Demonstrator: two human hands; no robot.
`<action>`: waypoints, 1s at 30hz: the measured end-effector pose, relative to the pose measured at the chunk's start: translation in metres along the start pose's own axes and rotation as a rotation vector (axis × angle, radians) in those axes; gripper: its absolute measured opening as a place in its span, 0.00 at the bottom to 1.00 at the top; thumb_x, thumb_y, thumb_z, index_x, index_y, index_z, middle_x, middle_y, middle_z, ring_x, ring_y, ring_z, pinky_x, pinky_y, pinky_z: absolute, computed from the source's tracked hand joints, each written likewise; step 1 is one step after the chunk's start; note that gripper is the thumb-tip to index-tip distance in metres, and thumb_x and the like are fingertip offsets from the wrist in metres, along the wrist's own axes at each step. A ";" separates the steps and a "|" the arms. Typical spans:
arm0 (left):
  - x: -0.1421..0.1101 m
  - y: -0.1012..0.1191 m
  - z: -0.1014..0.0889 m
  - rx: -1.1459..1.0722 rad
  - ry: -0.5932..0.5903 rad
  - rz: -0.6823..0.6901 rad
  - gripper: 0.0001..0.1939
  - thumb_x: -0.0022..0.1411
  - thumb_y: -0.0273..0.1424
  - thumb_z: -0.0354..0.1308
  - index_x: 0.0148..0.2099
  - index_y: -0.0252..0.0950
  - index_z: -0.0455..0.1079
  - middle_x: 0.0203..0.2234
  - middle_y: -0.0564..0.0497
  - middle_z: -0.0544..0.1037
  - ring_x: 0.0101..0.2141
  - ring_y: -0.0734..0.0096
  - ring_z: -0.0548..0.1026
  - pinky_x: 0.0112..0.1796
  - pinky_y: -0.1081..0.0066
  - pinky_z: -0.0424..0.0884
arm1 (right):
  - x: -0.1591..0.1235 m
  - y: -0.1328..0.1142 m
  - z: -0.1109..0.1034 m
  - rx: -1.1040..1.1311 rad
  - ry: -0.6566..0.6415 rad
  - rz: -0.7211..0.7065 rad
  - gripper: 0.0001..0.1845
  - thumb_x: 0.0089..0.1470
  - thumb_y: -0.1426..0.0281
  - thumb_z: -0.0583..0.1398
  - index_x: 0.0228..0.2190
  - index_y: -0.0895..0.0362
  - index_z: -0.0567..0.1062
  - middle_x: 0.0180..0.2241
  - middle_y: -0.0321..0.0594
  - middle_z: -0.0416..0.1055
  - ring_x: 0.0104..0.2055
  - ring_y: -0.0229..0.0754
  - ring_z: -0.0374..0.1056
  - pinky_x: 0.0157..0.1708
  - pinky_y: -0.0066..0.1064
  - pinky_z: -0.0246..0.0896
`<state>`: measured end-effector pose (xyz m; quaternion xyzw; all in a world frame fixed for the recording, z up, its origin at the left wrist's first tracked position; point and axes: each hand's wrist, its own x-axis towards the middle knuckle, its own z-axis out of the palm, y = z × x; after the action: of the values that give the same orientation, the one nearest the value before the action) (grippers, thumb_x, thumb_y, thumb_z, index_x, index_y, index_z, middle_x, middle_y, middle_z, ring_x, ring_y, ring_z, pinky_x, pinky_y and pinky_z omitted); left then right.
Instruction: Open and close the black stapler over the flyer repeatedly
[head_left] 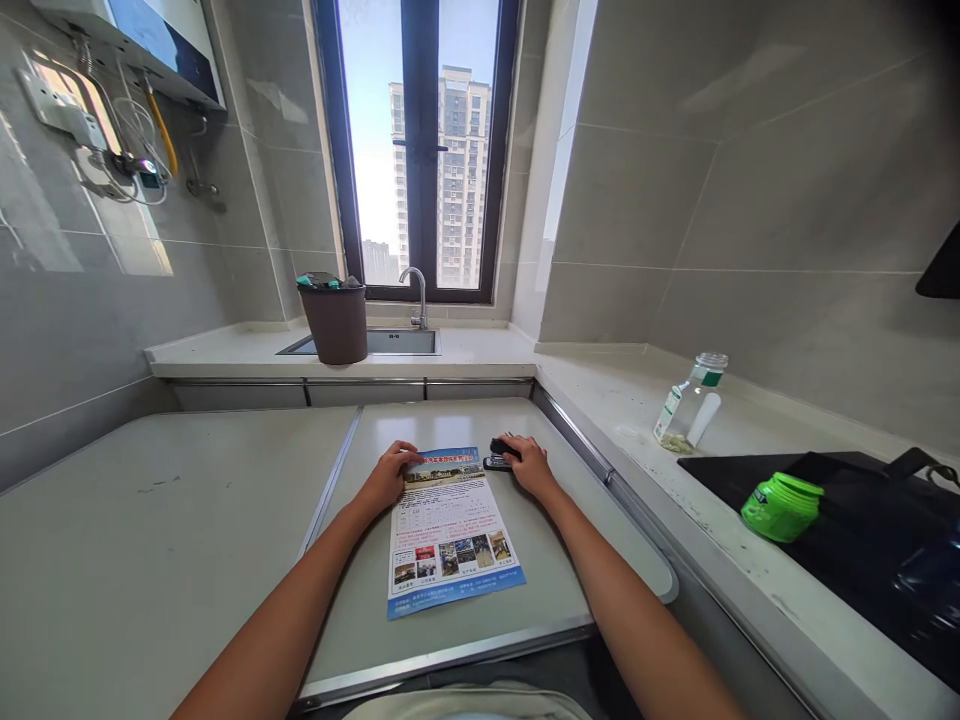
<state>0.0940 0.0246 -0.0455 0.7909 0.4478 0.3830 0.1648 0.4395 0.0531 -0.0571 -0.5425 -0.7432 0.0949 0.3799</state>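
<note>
touching a flyer [452, 525], grip unclear, left hand [390, 473] lies near right hand [531, 467] clutching a stapler [496, 463].

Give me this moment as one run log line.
left hand: touching flyer, upper left corner | right hand: holding black stapler, beside flyer's upper right corner | flyer: lying on table

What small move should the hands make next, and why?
Probably ease the stapler slightly left, onto the top right corner of the flyer: the right hand holds it close by that corner, and the left hand is at the top left one. I can't tell whether paper is already in its mouth.
</note>
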 end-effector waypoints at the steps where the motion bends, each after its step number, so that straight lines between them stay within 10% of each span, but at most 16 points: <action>1: 0.001 0.000 -0.002 -0.017 0.046 -0.010 0.16 0.58 0.22 0.53 0.42 0.37 0.80 0.48 0.42 0.74 0.47 0.58 0.75 0.51 0.55 0.73 | 0.000 -0.001 0.000 -0.003 -0.023 -0.006 0.23 0.58 0.73 0.58 0.53 0.43 0.76 0.53 0.39 0.74 0.55 0.53 0.62 0.51 0.47 0.53; 17: 0.001 -0.003 -0.016 -0.344 0.253 -0.250 0.16 0.57 0.39 0.59 0.42 0.35 0.80 0.50 0.43 0.79 0.47 0.55 0.76 0.49 0.57 0.72 | -0.006 -0.018 -0.005 0.036 -0.103 -0.109 0.23 0.58 0.73 0.58 0.54 0.45 0.76 0.49 0.40 0.75 0.53 0.53 0.63 0.51 0.46 0.55; 30: 0.002 -0.003 -0.006 -0.241 0.153 -0.261 0.14 0.54 0.35 0.58 0.40 0.37 0.81 0.45 0.44 0.82 0.46 0.55 0.76 0.50 0.60 0.69 | -0.009 -0.029 -0.005 0.120 -0.185 -0.221 0.25 0.60 0.72 0.58 0.57 0.43 0.73 0.46 0.39 0.75 0.50 0.50 0.63 0.53 0.46 0.54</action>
<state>0.0889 0.0272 -0.0425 0.6692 0.5086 0.4684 0.2722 0.4232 0.0324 -0.0417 -0.4226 -0.8233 0.1461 0.3498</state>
